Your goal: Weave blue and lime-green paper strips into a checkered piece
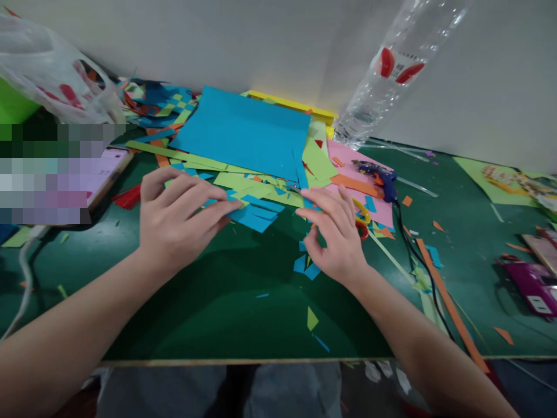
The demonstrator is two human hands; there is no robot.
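Observation:
My left hand (178,212) pinches the corner of a small piece of blue paper (259,213) between thumb and fingers. Slits run into that paper from its right side. My right hand (333,232) is just right of it, fingers apart and nothing visibly held. Behind my right fingers lies a pair of scissors with yellow and red handles (362,217), mostly hidden by the hand. Small blue scraps (307,267) lie below my right hand. A large blue sheet (248,130) rests behind both hands on green paper strips (195,159).
A clear plastic bottle (391,75) leans against the wall. A blue glue gun (385,181) lies on pink paper (383,212), its black cord trailing to the front edge. An orange strip (448,302) lies at right, near a purple device (533,287). A plastic bag (56,75) stands at left.

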